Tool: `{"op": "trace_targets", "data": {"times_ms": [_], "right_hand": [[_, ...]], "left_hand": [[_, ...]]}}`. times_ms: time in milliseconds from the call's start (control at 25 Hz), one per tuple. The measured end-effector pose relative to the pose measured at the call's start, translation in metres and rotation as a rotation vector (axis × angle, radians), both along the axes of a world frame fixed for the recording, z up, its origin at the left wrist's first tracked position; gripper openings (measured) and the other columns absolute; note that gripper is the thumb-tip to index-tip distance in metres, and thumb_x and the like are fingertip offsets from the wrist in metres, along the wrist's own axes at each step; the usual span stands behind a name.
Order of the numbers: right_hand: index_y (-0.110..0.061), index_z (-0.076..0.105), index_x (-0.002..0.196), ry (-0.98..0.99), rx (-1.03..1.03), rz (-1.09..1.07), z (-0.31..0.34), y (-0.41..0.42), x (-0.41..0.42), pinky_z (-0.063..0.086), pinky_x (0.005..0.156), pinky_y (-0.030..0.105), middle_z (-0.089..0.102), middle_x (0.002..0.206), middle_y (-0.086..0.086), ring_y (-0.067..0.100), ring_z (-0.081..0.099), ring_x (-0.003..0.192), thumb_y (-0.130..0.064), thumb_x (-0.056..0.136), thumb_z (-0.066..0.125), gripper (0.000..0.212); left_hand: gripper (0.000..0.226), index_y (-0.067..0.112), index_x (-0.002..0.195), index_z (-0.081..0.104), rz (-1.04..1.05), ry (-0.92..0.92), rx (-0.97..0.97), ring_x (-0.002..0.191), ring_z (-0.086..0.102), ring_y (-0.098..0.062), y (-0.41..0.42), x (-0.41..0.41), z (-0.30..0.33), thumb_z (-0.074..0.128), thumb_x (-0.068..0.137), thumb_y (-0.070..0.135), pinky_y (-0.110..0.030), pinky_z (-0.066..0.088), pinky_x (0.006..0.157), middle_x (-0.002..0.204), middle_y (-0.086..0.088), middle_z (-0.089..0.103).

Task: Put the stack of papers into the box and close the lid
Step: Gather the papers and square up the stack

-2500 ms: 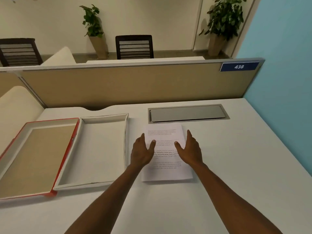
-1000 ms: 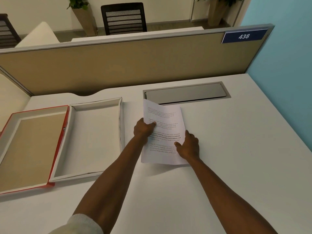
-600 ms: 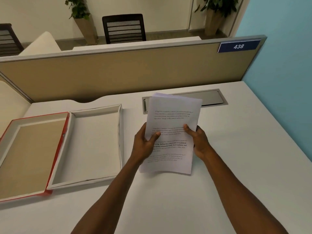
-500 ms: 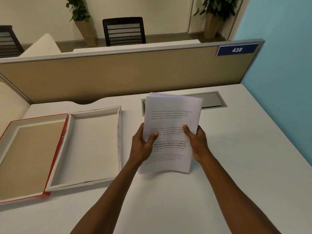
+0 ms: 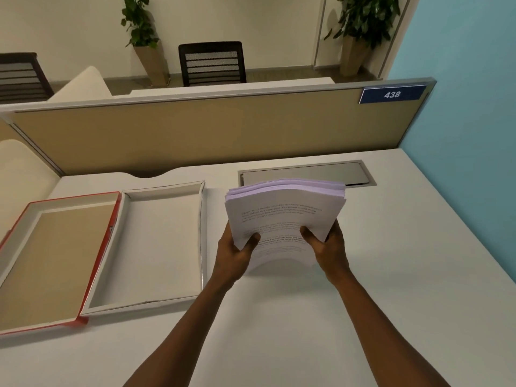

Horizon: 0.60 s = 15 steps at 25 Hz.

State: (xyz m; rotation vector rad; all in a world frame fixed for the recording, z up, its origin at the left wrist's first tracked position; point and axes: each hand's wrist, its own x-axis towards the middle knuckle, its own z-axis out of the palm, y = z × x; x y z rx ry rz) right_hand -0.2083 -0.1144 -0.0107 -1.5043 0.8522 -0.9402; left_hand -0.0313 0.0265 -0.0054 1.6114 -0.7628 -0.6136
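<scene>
Both hands, left hand (image 5: 234, 254) and right hand (image 5: 328, 247), clasp the stack of papers (image 5: 284, 216) by its lower sides, thumbs on the printed top sheet; the sheets bow, standing tilted on the white bench (image 5: 391, 261); the open box (image 5: 162, 241) lies just left, its red-edged lid (image 5: 53, 261) flat beside it; a tan partition (image 5: 195, 129) stands behind.

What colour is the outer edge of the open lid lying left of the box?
Red, seen in the head view along the lid edge.

Printed paper stack (image 5: 284, 208) held upright, bowed; white box (image 5: 162, 247) open, red-edged lid (image 5: 53, 261) beside it.
</scene>
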Motion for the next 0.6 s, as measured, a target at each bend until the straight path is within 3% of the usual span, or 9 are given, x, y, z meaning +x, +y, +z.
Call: {"op": "trace_targets", "data": {"times_ms": [120,200,280,400,480,600], "right_hand": [[-0.022,0.051,0.134,0.061,0.024,0.004,-0.003,-0.002,-0.001,0.06,0.086,0.031,0.067,0.115,-0.01,0.01,0.065,0.107,-0.019,0.083,0.078,0.058],[-0.021,0.053,0.132,0.058,0.044,-0.014,-0.005,-0.001,-0.001,0.059,0.088,0.038,0.067,0.115,-0.009,0.012,0.065,0.108,-0.016,0.086,0.076,0.052],[-0.032,0.055,0.127,0.05,0.043,-0.029,-0.009,0.001,-0.005,0.059,0.085,0.032,0.068,0.112,-0.017,0.007,0.065,0.106,-0.018,0.087,0.075,0.047],[-0.057,0.054,0.115,0.068,0.004,-0.009,-0.01,0.007,-0.013,0.055,0.075,0.01,0.066,0.107,-0.031,-0.008,0.063,0.102,-0.031,0.084,0.074,0.046],[-0.048,0.05,0.126,0.107,-0.017,0.015,-0.01,0.007,-0.014,0.054,0.076,0.007,0.064,0.11,-0.032,-0.01,0.061,0.104,-0.03,0.085,0.074,0.051],[-0.033,0.039,0.141,0.182,-0.045,0.057,-0.015,0.005,-0.018,0.055,0.081,0.012,0.06,0.114,-0.028,-0.007,0.061,0.104,-0.013,0.09,0.071,0.063]], "left_hand": [[0.059,0.028,0.144,0.047,0.015,-0.023,-0.002,0.12,0.063,-0.017,-0.001,-0.005,-0.001,0.067,0.089,0.03,-0.047,0.061,0.094,0.128,0.01,0.065],[0.053,0.039,0.139,0.05,0.037,-0.052,-0.031,0.118,0.064,-0.011,0.0,-0.012,0.003,0.065,0.091,0.022,-0.036,0.063,0.088,0.123,0.02,0.066],[0.056,0.058,0.131,0.049,0.042,-0.091,-0.055,0.115,0.063,-0.001,0.004,-0.021,0.005,0.063,0.094,0.019,-0.02,0.06,0.082,0.118,0.03,0.065],[0.058,0.064,0.129,0.046,0.055,-0.082,-0.073,0.117,0.062,0.0,0.009,-0.027,0.001,0.064,0.094,0.021,-0.014,0.057,0.084,0.12,0.03,0.064],[0.06,0.067,0.126,0.042,0.067,-0.068,-0.066,0.117,0.06,0.002,0.008,-0.025,0.0,0.065,0.094,0.022,-0.012,0.056,0.082,0.12,0.032,0.061],[0.059,0.068,0.121,0.039,0.063,-0.087,-0.029,0.115,0.059,0.006,0.006,-0.02,0.0,0.064,0.094,0.021,-0.01,0.055,0.078,0.117,0.034,0.058]]}}
